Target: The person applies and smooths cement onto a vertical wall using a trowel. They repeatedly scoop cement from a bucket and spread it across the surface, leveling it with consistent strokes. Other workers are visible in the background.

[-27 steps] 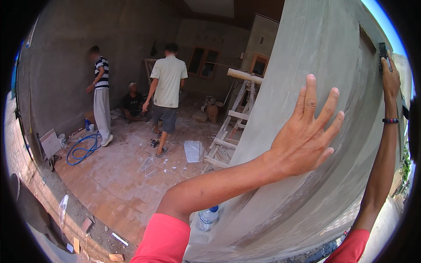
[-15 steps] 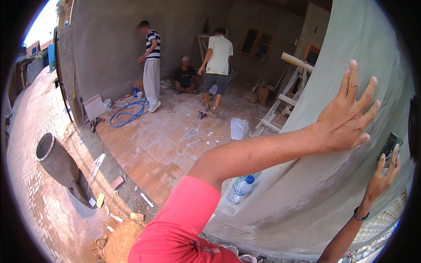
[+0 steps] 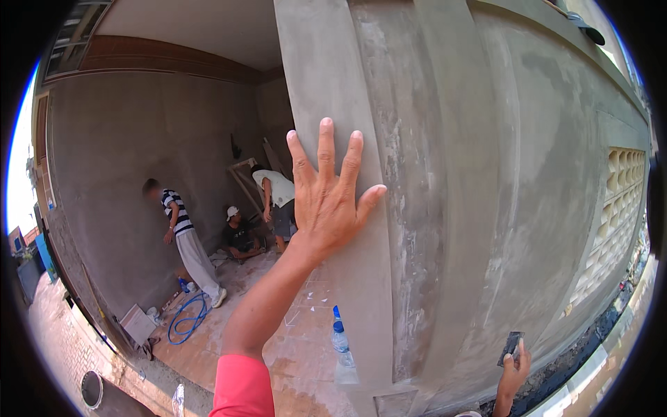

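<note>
dark block (image 3: 510,347) in right hand (image 3: 513,372)

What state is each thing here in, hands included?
Left hand: open, spread, palm toward the grey pillar; contact is hard to confirm.
Right hand: closed on the dark block.
Dark block: gripped, at the wall; whether pressed to it, I cannot tell.
Wall: grey, patchy, with pale streaks.
Bottle: upright, blue cap on.
Blue hose: loosely coiled on the floor.
Cylindrical container: open at the top.
</note>
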### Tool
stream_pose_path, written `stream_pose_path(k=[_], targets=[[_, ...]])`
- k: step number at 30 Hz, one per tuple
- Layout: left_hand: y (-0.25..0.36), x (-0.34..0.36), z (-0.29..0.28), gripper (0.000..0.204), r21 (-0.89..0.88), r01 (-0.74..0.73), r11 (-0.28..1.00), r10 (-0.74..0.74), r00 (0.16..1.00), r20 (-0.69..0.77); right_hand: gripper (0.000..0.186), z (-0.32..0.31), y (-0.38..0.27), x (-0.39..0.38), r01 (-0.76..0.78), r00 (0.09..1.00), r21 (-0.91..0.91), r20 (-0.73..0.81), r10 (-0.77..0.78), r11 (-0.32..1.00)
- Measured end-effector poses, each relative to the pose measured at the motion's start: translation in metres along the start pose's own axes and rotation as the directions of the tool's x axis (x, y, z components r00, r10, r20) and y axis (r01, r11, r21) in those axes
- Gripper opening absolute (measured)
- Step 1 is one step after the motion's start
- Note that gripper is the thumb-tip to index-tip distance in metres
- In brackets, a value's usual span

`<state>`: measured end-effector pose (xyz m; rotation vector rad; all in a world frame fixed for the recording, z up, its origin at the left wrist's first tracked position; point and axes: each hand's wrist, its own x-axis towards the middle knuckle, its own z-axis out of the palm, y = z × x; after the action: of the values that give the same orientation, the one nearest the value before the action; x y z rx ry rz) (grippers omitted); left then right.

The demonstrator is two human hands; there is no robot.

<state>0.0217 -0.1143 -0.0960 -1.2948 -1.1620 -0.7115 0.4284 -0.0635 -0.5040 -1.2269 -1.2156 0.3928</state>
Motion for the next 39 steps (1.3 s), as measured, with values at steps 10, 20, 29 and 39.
stream_pose_path(k=[10, 20, 29, 39], targets=[[0.0, 0.016, 0.015, 0.07, 0.004, -0.087, 0.996, 0.087, 0.996, -0.026, 0.055, -0.046, 0.02, -0.059, -0.134, 0.81, -0.546, 0.422, 0.409, 0.827], [0.006, 0.017, 0.018, 0.066, 0.04, -0.088, 0.995, 0.09, 0.995, -0.032, 0.053, -0.012, 0.076, -0.064, -0.085, 0.797, -0.378, 0.529, 0.29, 0.922], [0.016, 0.019, 0.013, 0.073, 0.256, -0.026, 0.966, 0.032, 0.999, -0.018, 0.052, -0.011, 0.086, -0.08, -0.084, 0.772, -0.358, 0.566, 0.288, 0.93], [0.074, 0.2, 0.037, 0.08, 0.121, -0.24, 0.963, 0.259, 0.947, -0.189, 0.051, -0.052, 0.12, -0.094, -0.161, 0.788, -0.442, 0.48, 0.384, 0.882]])
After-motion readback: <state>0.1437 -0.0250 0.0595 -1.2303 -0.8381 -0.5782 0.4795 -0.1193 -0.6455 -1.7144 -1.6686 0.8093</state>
